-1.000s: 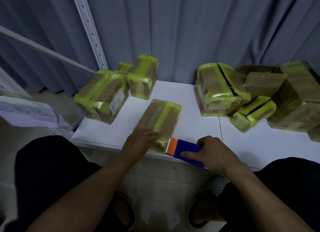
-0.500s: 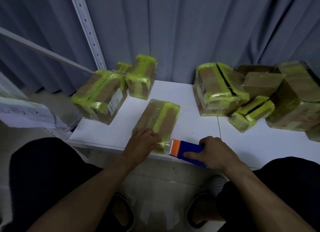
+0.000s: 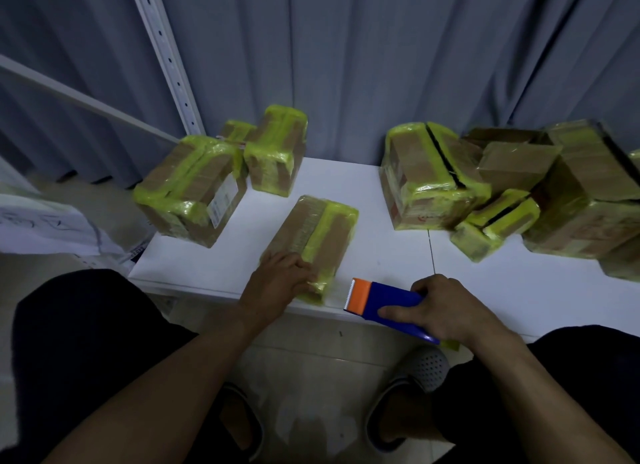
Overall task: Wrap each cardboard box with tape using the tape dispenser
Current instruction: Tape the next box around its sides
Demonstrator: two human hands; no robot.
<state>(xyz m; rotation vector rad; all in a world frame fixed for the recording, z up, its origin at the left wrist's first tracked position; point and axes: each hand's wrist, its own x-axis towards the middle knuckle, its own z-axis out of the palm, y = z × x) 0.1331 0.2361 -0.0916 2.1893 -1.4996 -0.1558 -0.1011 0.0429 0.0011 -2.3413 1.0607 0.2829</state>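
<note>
— Why is the left hand [image 3: 280,280] on the flat brown cardboard box banded in yellow-green tape [image 3: 322,235]?
— To pin it, I'd judge; its fingers press down on the near end; the box reaches away from that hand across the white tabletop [image 3: 381,255].
— And the right hand [image 3: 446,311]?
— Clamped round the blue plastic tape dispenser with an orange toothed head [image 3: 384,302]; teeth face the box, just beside it, not touching; the hands are apart.
</note>
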